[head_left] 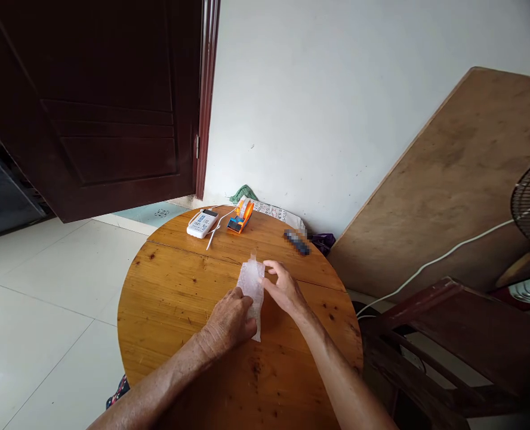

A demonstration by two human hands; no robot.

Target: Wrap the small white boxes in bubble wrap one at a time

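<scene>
In the head view, a bubbly, translucent plastic packet [252, 279], a narrow oblong with a clear strip [253, 256] poking from its far end, lay near the middle of the round surface [166, 292], whose varnished wood showed grain and dark knots. The left hand [233, 316] had its grip curled on the packet's nearer left part; the right hand's [283, 288] grip was loosely parted, thumb at the packet's right side. Toward the far edge sat a rounded white plastic device [202, 224], a thin cable [215, 231] and a glossy orange tape dispenser [246, 214].
</scene>
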